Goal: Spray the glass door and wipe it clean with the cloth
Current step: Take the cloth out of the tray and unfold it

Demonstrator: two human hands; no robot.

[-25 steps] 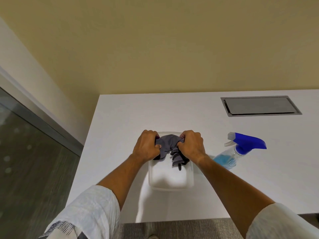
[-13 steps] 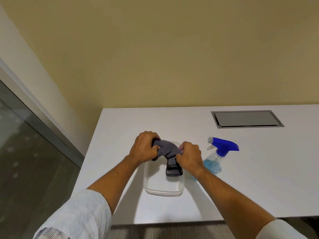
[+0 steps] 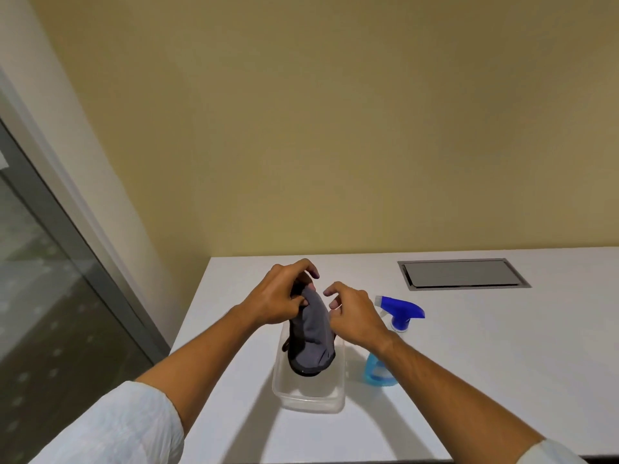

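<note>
- The grey cloth (image 3: 312, 333) hangs bunched over a clear plastic tub (image 3: 308, 393) on the white table (image 3: 502, 363).
- The left hand (image 3: 279, 298) pinches the cloth's top between thumb and fingers.
- The right hand (image 3: 356, 316) sits just beside the cloth, fingers loosely spread, gripping nothing.
- A blue-topped spray bottle (image 3: 393, 333) stands right of the tub.
- The glass door (image 3: 37, 296) is at far left.

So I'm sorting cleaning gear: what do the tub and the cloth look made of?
The tub looks like clear, slightly frosted plastic: the white table shows through its walls. The cloth, pinched in the left hand, looks like soft grey fabric, possibly microfibre: matte, limp, with a darker stitched edge.
</note>
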